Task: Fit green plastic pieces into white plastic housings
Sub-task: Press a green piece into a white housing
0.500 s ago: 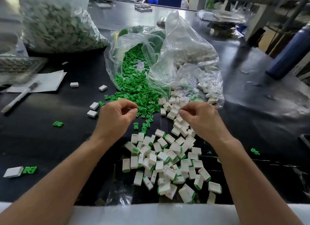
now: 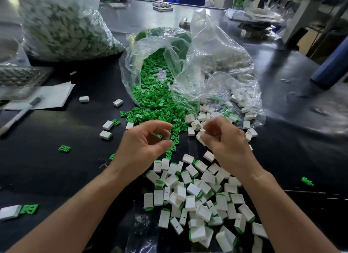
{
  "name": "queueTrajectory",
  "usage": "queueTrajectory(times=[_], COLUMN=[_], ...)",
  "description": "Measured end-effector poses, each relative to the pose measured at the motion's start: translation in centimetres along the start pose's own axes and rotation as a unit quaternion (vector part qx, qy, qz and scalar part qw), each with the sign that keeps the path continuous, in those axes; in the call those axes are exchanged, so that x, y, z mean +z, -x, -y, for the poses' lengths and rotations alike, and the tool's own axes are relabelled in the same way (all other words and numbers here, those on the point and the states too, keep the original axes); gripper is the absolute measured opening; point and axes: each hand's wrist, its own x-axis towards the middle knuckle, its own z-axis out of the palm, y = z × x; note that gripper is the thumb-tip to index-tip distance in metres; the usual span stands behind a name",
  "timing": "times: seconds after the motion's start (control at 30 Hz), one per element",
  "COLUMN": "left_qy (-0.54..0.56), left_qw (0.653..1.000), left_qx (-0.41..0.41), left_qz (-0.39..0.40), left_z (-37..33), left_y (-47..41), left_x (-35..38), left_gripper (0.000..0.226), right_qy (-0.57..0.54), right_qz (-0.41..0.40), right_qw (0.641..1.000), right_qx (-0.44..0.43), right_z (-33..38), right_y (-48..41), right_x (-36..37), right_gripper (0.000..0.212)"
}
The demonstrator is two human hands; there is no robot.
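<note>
Both hands lift off the loose piles

Head view: half a second back, both hands were dipped fingertips-down into the heaps. Now the left hand (image 2: 145, 141) is turned palm-inward, its grip half wide. A green piece (image 2: 157, 135) shows in the gap, but I cannot tell whether it is held or lying behind. The right hand (image 2: 226, 141) has a narrow grip and seems to pinch a white housing (image 2: 201, 137) at its fingertips. More green pieces (image 2: 158, 105) spill onto the surface (image 2: 56, 173) just beyond. Picking looks finished; mating the two parts is probably next.

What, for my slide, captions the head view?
Left hand and right hand over green pieces and white housings beside bags.
</note>
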Motion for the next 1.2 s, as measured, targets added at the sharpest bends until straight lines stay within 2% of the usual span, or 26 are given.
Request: queueTrajectory(times=[0.1, 0.2, 0.3, 0.4, 0.53, 0.63, 0.8, 0.9, 1.13, 1.2], left_qy=[0.034, 0.06, 0.04, 0.028, 0.121, 0.161, 0.219, 0.225, 0.249, 0.254], left_qw=[0.998, 0.995, 0.995, 0.999, 0.989, 0.98, 0.963, 0.961, 0.955, 0.954], left_qx=[0.003, 0.022, 0.03, -0.012, -0.078, -0.107, -0.151, -0.162, -0.164, -0.159], left_qz=[0.059, 0.081, 0.081, 0.044, -0.026, -0.042, -0.03, -0.015, 0.003, 0.007], left_z=[-0.2, -0.4, -0.5, -0.4, -0.3, -0.3, -0.1, 0.0, -0.3, -0.3], left_y=[0.3, 0.7, 0.7, 0.4, -0.1, -0.4, -0.5, -0.3, -0.1, -0.1], left_x=[0.2, 0.5, 0.5, 0.2, -0.3, -0.4, -0.3, -0.4, -0.5, -0.5], left_gripper=[0.047, 0.033, 0.022, 0.02, 0.025, 0.028, 0.019, 0.016, 0.018, 0.016], right_qy=[-0.105, -0.131, -0.127, -0.16, -0.033, 0.061, 0.173, 0.2, 0.125, 0.029], right_qz=[0.021, 0.028, 0.022, 0.045, 0.077, 0.129, 0.215, 0.211, 0.182, 0.156], right_qw=[0.994, 0.99, 0.99, 0.986, 0.996, 0.987, 0.953, 0.948, 0.971, 0.986], right_qx=[-0.021, -0.051, -0.061, -0.032, -0.032, -0.07, -0.124, -0.132, -0.095, -0.041], right_z=[1.1, 1.8, 1.8, 1.7, 1.0, 1.3, 2.3, 2.1, 2.0, 2.0], right_y=[0.3, 0.8, 0.9, 0.7, -0.1, -0.8, -1.6, -1.5, -1.4, -1.4], right_x=[0.6, 1.8, 2.3, 2.3, 2.0, 2.1, 3.4, 3.9, 3.1, 2.0], right_gripper=[0.025, 0.031, 0.03, 0.018, 0.008, 0.022, 0.031, 0.028, 0.005, 0.013])
